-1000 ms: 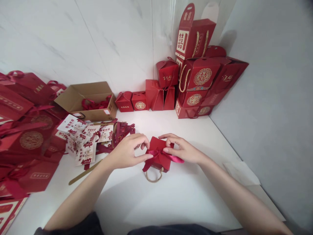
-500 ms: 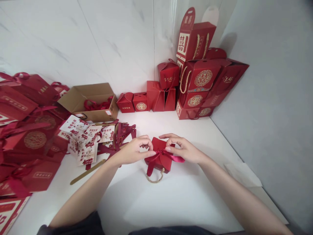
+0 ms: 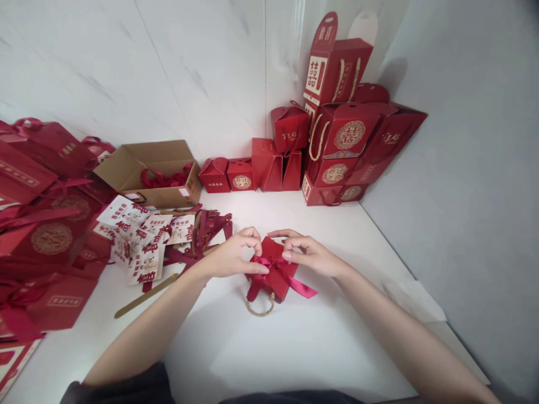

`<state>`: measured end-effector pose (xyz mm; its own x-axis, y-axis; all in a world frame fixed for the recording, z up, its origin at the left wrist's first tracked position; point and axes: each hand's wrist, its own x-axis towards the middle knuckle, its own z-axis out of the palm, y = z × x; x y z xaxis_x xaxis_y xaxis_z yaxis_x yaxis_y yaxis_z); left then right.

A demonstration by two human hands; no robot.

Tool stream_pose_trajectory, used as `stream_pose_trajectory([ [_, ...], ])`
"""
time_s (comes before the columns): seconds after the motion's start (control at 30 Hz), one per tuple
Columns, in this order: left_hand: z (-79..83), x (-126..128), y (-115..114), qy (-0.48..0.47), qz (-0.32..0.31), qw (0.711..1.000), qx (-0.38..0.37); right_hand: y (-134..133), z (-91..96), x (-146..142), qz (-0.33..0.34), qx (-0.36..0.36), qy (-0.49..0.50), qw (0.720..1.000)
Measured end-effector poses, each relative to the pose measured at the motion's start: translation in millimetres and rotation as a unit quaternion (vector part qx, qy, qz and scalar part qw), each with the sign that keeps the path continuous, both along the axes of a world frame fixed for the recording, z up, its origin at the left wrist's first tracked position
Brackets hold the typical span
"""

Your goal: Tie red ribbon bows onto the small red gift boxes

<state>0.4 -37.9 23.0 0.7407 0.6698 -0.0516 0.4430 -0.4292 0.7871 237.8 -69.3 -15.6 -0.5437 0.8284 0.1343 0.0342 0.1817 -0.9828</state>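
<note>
A small red gift box [image 3: 278, 281] sits on the white table in front of me, turned at an angle. A shiny red ribbon [image 3: 301, 286] is tied in a bow across its top, with one tail trailing right and another hanging at the front left. My left hand [image 3: 236, 253] holds the bow's left loop between thumb and curled fingers. On the far right side of the bow, my right hand [image 3: 310, 255] pinches the ribbon, its outer fingers stretched over the box. A twisted rope handle [image 3: 261, 312] lies in front of the box.
Left of my hands lie printed white cards [image 3: 145, 261], dark red straps [image 3: 213, 224] and a gold strip [image 3: 145, 296]. Behind stands an open cardboard box [image 3: 162, 197] holding red ribbon. Red boxes are piled at the left [image 3: 63, 300] and back right [image 3: 351, 132].
The bow now has a fuller left loop, and its right tail hangs lower. The gift box has turned and shifted slightly left, and both hands moved slightly left with it.
</note>
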Motion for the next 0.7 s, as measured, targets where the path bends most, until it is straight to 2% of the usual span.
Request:
stream_pose_trajectory([
  [0.13, 6.2, 1.2, 3.4, 0.065, -0.007, 0.997, 0.040, 3.2, -0.9, -0.9, -0.005, 0.006, -0.030, 1.000],
  [0.27, 13.0, 0.0, -1.2, 0.145, 0.005, 0.985, 0.098, 1.0, -5.7, -4.4, 0.004, -0.007, -0.012, 1.000],
  [0.37, 16.1, -0.7, -6.3, 0.148, 0.019, 0.988, 0.039, -1.7, -7.8, -7.0, 0.002, 0.001, -0.001, 1.000],
  [0.43, 16.8, -1.1, -7.6, 0.131, 0.009, 0.991, -0.033, -2.7, -7.8, -7.3, -0.003, 0.004, -0.005, 1.000],
  [0.5, 16.5, -1.6, -6.8, 0.117, -0.011, 0.991, -0.071, -3.3, -7.3, -6.6, -0.001, -0.007, -0.010, 1.000],
  [0.57, 15.9, -2.3, -5.0, 0.113, -0.011, 0.991, -0.066, -3.7, -7.0, -5.7, 0.005, -0.017, -0.004, 1.000],
  [0.7, 15.5, -2.7, -3.1, 0.112, 0.030, 0.993, -0.017, -4.0, -6.8, -4.6, -0.002, -0.003, 0.012, 1.000],
])
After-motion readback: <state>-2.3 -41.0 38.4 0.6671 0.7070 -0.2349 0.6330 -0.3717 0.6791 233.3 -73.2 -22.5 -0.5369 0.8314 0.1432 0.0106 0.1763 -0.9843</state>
